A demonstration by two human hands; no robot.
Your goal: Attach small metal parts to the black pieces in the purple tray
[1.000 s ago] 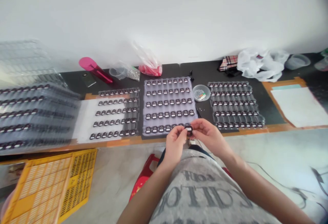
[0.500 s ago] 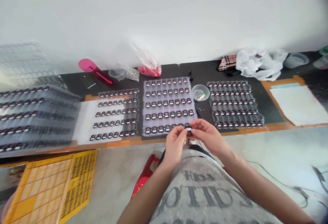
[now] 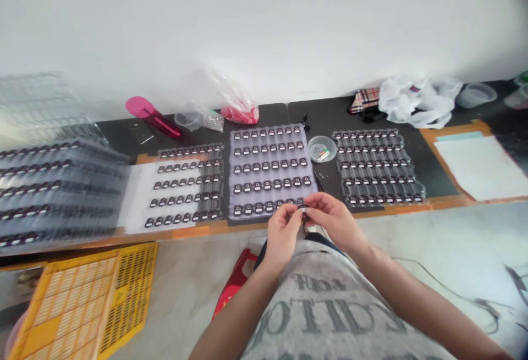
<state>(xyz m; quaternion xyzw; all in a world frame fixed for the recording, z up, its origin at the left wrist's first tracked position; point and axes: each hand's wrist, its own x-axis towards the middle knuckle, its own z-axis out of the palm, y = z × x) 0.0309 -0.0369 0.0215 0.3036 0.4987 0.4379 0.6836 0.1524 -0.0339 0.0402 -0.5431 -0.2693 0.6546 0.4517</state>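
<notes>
Between my fingertips is a small black part with a white label [image 3: 303,209], much like those in the trays; its exact kind is too small to make out. My left hand [image 3: 284,227] pinches it from the left, and my right hand [image 3: 330,218] pinches it from the right. Both hands are closed at the near right corner of a lilac plastic tray [image 3: 272,176], which carries rows of similar black parts. Just beyond my right hand stands a round clear tub [image 3: 322,149] with small clear pieces and an orange-green item in it.
Another filled clear tray [image 3: 375,167] lies to the right, a further one [image 3: 212,206] to the left. Stacked filled trays [image 3: 94,195] stand far left. A pink cylinder [image 3: 152,115], white plastic bags [image 3: 416,101] and paper [image 3: 482,167] also lie on the table. Below is a yellow crate [image 3: 124,299].
The black part has tilted between my fingers, so less of its white label faces me. My hands have stayed in nearly the same place.
</notes>
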